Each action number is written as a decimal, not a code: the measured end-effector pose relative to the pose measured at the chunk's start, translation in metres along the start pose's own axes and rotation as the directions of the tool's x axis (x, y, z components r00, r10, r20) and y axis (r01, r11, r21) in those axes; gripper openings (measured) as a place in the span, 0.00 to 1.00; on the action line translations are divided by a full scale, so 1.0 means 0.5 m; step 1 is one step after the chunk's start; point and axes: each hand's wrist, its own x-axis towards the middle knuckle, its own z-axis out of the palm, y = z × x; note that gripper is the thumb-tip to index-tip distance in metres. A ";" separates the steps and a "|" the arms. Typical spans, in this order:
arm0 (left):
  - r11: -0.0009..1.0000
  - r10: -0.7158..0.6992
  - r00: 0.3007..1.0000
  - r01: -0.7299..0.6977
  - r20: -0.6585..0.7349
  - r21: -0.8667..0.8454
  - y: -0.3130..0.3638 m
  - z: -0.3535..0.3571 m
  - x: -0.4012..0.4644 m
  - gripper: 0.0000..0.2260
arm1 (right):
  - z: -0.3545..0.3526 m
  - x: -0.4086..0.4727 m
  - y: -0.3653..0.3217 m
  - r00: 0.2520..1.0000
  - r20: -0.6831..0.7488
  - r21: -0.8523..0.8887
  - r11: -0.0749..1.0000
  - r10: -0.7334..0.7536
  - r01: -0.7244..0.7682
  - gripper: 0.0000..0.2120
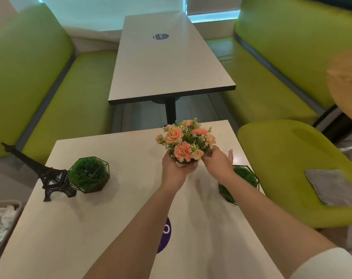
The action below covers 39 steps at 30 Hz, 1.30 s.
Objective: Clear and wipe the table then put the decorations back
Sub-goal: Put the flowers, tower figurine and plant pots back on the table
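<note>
Between both hands, the flower pot (186,143) is standing with its stems pointing straight up, so its long axis is vertical and the blossoms are opening toward the camera. The left hand (176,168) is gripping the base of the pot from the left side and from below, with the fingers curling around it; the pot itself is mostly hidden under the flowers. The right hand (217,162) is touching the bouquet from the right side, with the thumb spread away and the fingers relaxed, so it is more steadying than grasping. I cannot tell if the base is already resting on the table (130,208) or is hanging just above it.

Left of the grip, well apart, one green ball in a wire frame (88,174) is sitting just beside a small tower model (52,180). Just behind the right wrist, toward the person, a second green ball (245,176) is partly hidden by the forearm. Farther right of the grip, a grey cloth (332,186) is lying on the green chair (281,158).

Judging from this, the wiping seems finished and the decorations are going back. The left hand is carrying the weight, so the setting down depends on it lowering the pot straight along its vertical axis.
</note>
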 end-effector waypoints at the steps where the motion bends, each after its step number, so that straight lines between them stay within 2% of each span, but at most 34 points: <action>1: 1.000 0.003 1.000 -0.003 -0.001 0.013 -0.003 -0.020 0.002 0.31 | 0.012 -0.004 -0.011 1.000 0.019 0.097 0.995 0.002 -0.004 0.10; 3: 1.000 -0.004 1.000 0.004 -0.001 0.020 -0.006 -0.066 0.003 0.31 | 0.046 -0.012 -0.039 0.998 0.053 0.268 0.963 0.017 -0.031 0.10; 7: 0.999 -0.031 0.999 0.031 -0.009 0.038 -0.023 -0.147 0.013 0.29 | 0.110 -0.033 -0.093 0.996 0.089 0.399 0.916 0.017 -0.051 0.13; 12: 0.987 -0.133 0.990 0.137 -0.047 0.083 -0.062 -0.254 0.033 0.41 | 0.196 -0.065 -0.168 0.988 0.136 0.502 0.855 0.071 -0.130 0.08; 15: 0.966 -0.138 0.988 0.150 -0.072 0.210 -0.072 -0.282 0.036 0.44 | 0.224 -0.079 -0.186 0.985 0.147 0.544 0.824 0.092 -0.158 0.09; 18: 0.926 -0.163 0.984 0.176 -0.066 0.333 -0.088 -0.320 0.046 0.41 | 0.253 -0.089 -0.213 0.986 0.136 0.556 0.816 0.101 -0.160 0.12; 21: 0.940 -0.140 0.985 0.165 -0.105 0.300 -0.094 -0.343 0.056 0.43 | 0.277 -0.090 -0.229 0.987 0.122 0.573 0.804 0.106 -0.158 0.12; 23: 0.951 -0.117 0.986 0.146 -0.121 0.274 -0.081 -0.352 0.050 0.38 | 0.290 -0.090 -0.233 0.985 0.126 0.606 0.777 0.118 -0.170 0.12; 26: 0.946 -0.110 0.980 0.155 -0.168 0.286 -0.071 -0.364 0.037 0.36 | 0.296 -0.087 -0.237 0.981 0.140 0.681 0.706 0.136 -0.195 0.24; 29: 0.866 -0.080 0.968 0.186 -0.239 0.464 -0.070 -0.385 0.017 0.39 | 0.299 -0.070 -0.236 0.982 0.159 0.726 0.662 0.098 -0.183 0.42; 31: 0.779 -0.003 0.963 0.172 -0.271 0.603 -0.069 -0.403 0.001 0.38 | 0.298 -0.060 -0.238 0.975 0.218 0.710 0.678 0.043 -0.189 0.46; 34: 0.616 0.149 0.941 0.153 -0.305 0.773 -0.073 -0.435 -0.020 0.34 | 0.310 -0.058 -0.245 0.951 0.309 0.668 0.707 0.019 -0.231 0.39; 36: 0.563 0.145 0.950 0.152 -0.278 0.812 -0.084 -0.452 -0.021 0.34 | 0.323 -0.067 -0.251 0.952 0.305 0.672 0.701 0.032 -0.239 0.34; 39: 0.494 0.138 0.972 0.102 -0.193 0.863 -0.095 -0.462 -0.021 0.31 | 0.344 -0.084 -0.267 0.966 0.258 0.692 0.692 0.027 -0.204 0.32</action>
